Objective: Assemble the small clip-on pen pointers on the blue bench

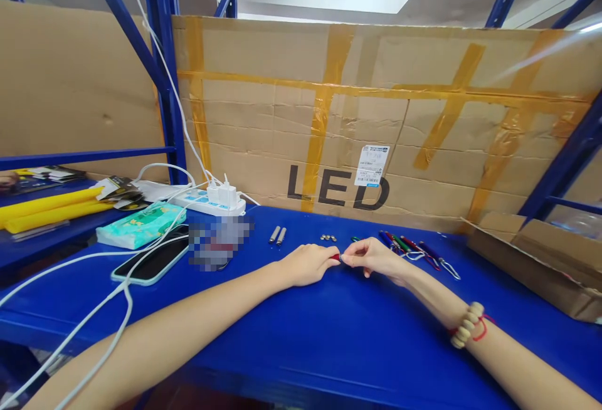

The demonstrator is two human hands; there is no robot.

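Head view: left hand (309, 264) pinches small red tube-like piece (335, 257), right hand (379, 258) its silvery end (341, 259); likely end-fitting, next needs alignment.

From the head, one camera looks forward and down over the nearby counter (329, 341), past the hands (308, 265), to cardboard (263, 134).

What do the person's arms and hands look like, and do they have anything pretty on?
The left hand and right hand wear no gloves, and no sleeves show on either arm. Just above the right hand, there's a bracelet of chunky, rounded, pale tan beads, with a thin red cord beside it. The left wrist has no bracelet.
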